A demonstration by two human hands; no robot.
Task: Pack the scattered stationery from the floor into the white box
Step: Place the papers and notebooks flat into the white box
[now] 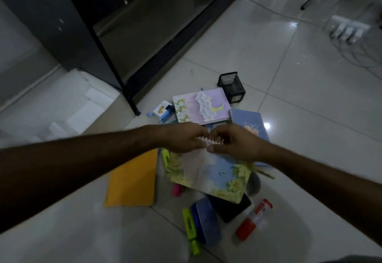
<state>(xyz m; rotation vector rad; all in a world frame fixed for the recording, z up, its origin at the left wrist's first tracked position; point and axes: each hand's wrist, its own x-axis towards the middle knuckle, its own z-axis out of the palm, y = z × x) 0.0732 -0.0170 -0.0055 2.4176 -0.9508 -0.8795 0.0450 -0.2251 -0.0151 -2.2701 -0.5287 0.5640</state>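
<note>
A white box (62,114) sits open on the tiled floor (289,97) at left, apart from the stationery pile. Both hands meet above the pile: the left hand (184,138) and right hand (235,145) each pinch the spiral edge of a notebook (208,178), lifted over an orange folder (134,180), a blue case (206,221) and a glue stick (255,219).
</note>
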